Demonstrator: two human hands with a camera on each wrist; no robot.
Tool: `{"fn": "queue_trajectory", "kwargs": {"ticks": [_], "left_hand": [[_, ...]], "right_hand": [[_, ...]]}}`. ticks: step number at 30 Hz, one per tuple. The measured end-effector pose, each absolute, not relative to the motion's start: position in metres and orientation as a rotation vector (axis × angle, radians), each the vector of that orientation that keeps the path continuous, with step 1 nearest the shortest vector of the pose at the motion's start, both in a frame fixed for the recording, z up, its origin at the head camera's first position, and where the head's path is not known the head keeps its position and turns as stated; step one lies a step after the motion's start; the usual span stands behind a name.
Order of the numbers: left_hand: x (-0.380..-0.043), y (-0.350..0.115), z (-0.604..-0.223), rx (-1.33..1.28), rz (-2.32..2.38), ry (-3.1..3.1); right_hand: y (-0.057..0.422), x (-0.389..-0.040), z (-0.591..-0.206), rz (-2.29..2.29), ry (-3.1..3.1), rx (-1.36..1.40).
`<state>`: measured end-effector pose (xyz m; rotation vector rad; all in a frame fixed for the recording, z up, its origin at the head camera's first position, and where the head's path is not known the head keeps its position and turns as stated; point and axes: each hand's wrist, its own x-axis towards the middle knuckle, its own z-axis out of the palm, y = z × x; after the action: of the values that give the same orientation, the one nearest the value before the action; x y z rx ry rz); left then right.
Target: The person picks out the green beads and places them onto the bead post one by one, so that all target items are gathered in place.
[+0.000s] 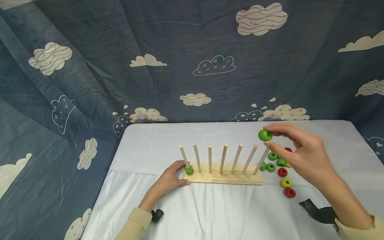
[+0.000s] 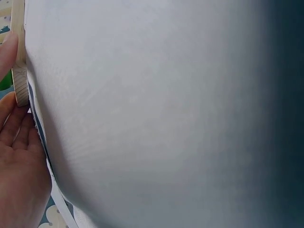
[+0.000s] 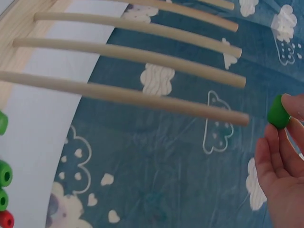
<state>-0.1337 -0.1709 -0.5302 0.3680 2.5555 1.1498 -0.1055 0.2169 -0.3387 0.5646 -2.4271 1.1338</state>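
Observation:
A wooden peg board [image 1: 223,179] with a row of several upright pegs lies on the white cloth. My left hand [image 1: 168,180] grips its left end, thumb at the front edge and fingers behind; in the left wrist view the fingers touch the end of the board [image 2: 20,85]. Green beads [image 1: 189,170] sit at the foot of the leftmost peg. Above the rightmost peg, my right hand [image 1: 306,153] pinches a green bead [image 1: 265,135] between thumb and fingers. The right wrist view shows this green bead [image 3: 278,112] apart from the peg tips.
Loose green, red and yellow beads lie right of the board, among them a red bead [image 1: 289,192], a yellow bead [image 1: 286,183] and a green bead [image 1: 271,167]. A dark cloud-patterned curtain [image 1: 180,80] hangs behind the white cloth [image 1: 210,213].

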Motion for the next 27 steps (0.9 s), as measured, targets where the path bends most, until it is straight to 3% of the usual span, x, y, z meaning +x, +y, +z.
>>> {"fn": "queue_trajectory", "kwargs": {"ticks": [27], "left_hand": [[-0.136,-0.171,-0.530,0.394,1.140,2.562]], "right_hand": [[0.167,-0.121,-0.328,1.131,-2.404,0.854]]}}
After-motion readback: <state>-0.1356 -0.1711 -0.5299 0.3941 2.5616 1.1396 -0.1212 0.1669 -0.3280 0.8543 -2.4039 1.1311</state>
